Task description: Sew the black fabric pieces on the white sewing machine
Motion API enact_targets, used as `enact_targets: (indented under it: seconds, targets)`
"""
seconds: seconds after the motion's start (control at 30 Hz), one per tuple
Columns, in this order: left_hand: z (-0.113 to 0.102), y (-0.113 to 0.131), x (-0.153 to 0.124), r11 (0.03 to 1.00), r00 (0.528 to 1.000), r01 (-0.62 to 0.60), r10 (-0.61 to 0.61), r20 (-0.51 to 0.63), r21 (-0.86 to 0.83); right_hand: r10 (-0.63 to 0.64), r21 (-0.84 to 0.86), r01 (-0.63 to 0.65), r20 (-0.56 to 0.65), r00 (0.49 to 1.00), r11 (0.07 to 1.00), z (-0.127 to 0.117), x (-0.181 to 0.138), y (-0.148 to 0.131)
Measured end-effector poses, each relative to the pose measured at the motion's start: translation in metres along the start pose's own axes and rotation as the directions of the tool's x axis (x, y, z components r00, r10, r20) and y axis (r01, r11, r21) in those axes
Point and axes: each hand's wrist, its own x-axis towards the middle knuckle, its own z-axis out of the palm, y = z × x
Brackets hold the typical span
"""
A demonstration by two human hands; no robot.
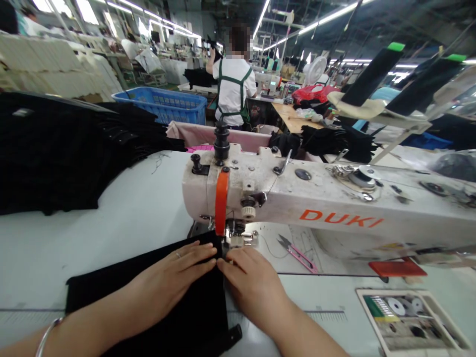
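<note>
A piece of black fabric (111, 285) lies on the white sewing table, its far edge under the presser foot (233, 239) of a white DUKI sewing machine (316, 203). My left hand (174, 277) lies flat on the fabric, fingers stretched toward the needle. My right hand (249, 277) rests just right of it, fingers together and curled down, pressing the fabric's right edge right in front of the foot. The fingertips of both hands almost meet.
Pink thread snips (297, 253) lie on the machine bed to the right. A stack of black garments (55, 153) fills the table's left. A blue basket (167, 104) stands behind. A person in a white shirt works at the back. A tray of bobbins (409, 317) sits at lower right.
</note>
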Motion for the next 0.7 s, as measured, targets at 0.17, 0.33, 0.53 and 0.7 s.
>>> enact_targets:
  seconds: [0.17, 0.33, 0.53, 0.7]
  targets:
    - [-0.015, -0.033, 0.014, 0.995, 0.997, -0.015, 0.023, 0.071, -0.099, -0.008, -0.051, 0.01, 0.04, 0.999, 0.999, 0.01, 0.003, 0.0]
    - [-0.028, -0.028, 0.024, 0.998, 0.988, -0.026, 0.035, 0.152, -0.061, 0.129, 0.056, -0.132, 0.061, 0.99, 0.99, -0.001, 0.003, -0.01]
    - [-0.027, 0.053, -0.011, 1.0, 1.0, 0.024, -0.024, -0.001, 0.02, 0.266, 0.265, -0.259, 0.01, 0.964, 0.929, -0.007, -0.037, -0.044]
    - [-0.015, 0.068, -0.013, 0.988, 0.994, 0.017, -0.001, -0.106, 0.151, 0.232, 0.213, -0.23, 0.015, 0.973, 0.95, -0.009, -0.034, -0.045]
